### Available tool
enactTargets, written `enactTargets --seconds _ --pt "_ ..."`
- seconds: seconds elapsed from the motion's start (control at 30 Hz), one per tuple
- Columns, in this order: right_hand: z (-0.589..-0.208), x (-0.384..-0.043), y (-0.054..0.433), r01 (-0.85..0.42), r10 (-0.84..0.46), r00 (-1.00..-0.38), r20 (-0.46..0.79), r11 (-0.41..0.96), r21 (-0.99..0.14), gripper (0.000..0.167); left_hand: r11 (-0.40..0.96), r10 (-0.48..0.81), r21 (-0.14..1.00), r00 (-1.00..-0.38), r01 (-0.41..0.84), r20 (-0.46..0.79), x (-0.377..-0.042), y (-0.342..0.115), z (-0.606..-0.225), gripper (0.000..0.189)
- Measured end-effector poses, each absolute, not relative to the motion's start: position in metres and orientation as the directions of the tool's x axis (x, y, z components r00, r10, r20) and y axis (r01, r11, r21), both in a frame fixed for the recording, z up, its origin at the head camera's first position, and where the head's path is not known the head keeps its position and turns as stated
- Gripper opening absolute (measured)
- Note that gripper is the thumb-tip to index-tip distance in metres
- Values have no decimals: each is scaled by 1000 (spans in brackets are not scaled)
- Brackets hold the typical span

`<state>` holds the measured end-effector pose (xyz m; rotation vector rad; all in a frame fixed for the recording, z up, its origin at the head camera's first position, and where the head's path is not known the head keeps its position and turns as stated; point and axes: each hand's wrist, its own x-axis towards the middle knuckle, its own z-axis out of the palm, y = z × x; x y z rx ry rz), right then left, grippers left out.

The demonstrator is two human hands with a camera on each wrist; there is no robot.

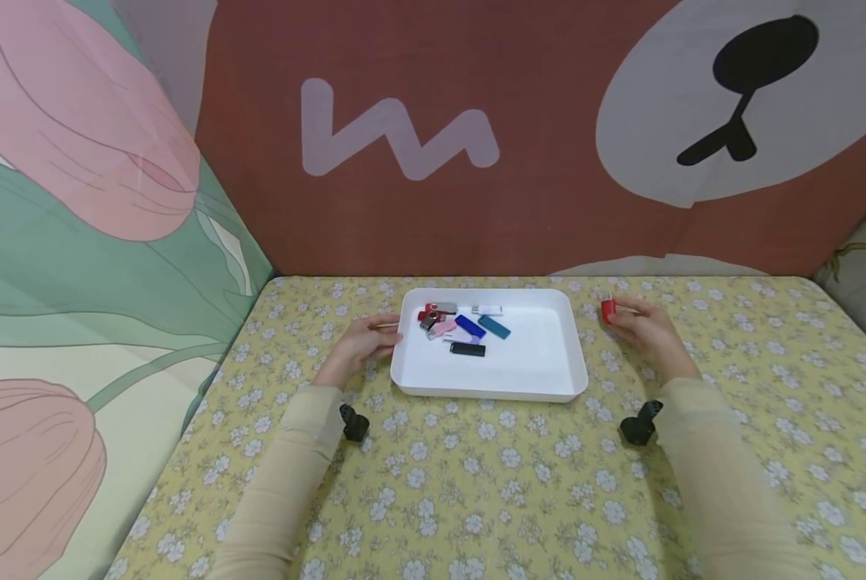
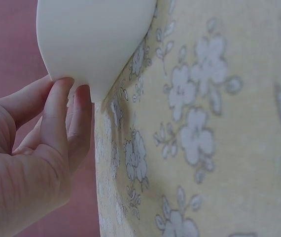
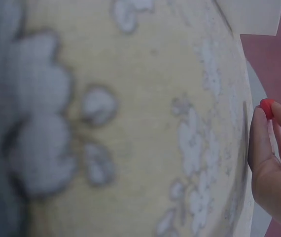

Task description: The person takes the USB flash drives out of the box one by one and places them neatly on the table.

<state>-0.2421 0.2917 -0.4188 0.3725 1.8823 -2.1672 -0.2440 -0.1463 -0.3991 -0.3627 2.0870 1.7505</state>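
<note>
A white rectangular tray [image 1: 527, 366] stands on the table, and several USB flash drives lie in its left and middle part. Among them are a blue drive [image 1: 470, 326], a teal drive [image 1: 494, 326], a black drive [image 1: 468, 350] and a white drive [image 1: 486, 310]. My left hand [image 1: 362, 346] holds the tray's left end, fingertips at its rim and outer wall in the left wrist view. To the right of the tray, my right hand [image 1: 643, 326] pinches a red USB flash drive [image 1: 608, 311] between thumb and fingers, its metal plug pointing away.
A yellow flowered cloth [image 1: 505, 483] covers the table. Behind it rises a reddish-brown printed backdrop [image 1: 534, 217], with a floral panel [image 1: 135, 322] at the left. Black wrist devices [image 1: 639, 427] sit beside both forearms.
</note>
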Motion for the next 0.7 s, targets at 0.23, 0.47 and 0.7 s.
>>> enactTargets --seconds 0.23,0.47,0.7 --pt "-421 -242 291 340 -3 -940 -341 -52 -939 71 187 60 881 -890 -434 -451 -245 -148 -400 48" --pt "-423 -243 290 334 -1 -943 -334 19 -942 67 194 52 877 -888 -440 -457 -245 -148 -400 48" --pt "-423 -243 286 327 52 -945 -323 177 -928 63 198 67 879 -888 -434 -454 -245 -147 -399 49"
